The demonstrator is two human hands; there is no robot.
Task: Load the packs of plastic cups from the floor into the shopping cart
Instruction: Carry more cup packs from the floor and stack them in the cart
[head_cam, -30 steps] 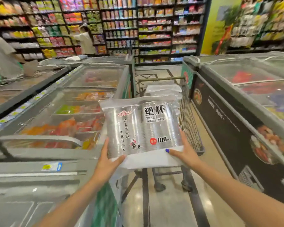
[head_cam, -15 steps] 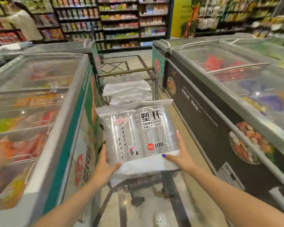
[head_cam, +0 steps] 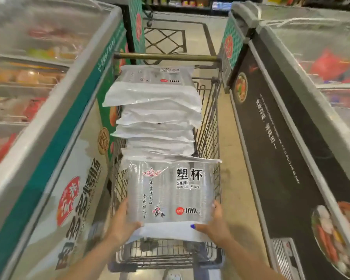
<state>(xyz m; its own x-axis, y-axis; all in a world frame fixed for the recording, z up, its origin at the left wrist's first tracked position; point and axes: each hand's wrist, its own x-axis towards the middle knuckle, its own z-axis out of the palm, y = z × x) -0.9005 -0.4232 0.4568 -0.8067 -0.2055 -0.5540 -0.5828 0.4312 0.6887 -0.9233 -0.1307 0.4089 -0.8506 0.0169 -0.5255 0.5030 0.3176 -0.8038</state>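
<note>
Two bare hands grasp one pack of plastic cups by its lower corners, low in the centre of the frame: the left hand clamps the lower left corner, thumb on the printed face, and the right hand clamps the lower right corner, its thumbnail painted blue. The pack is clear, crinkled film with a white band along its bottom edge, and rows of nested transparent cups show through it. Large black characters on its front read 塑杯, with "SUBEI" beneath them and a red dot beside "100" lower down; the smaller vertical writing is too fine to read. It is held above the near end of the shopping cart, a grey wire basket with a brownish handle bar at its far end. Inside the basket, further up the frame, a stack of packs lies in overlapping layers, white bands toward the camera, the topmost showing "100". Left of the frame stands a left freezer with a teal and white side panel; at the right, a right freezer with a black panel bearing food pictures. Both have glass lids over blurred coloured goods.
</note>
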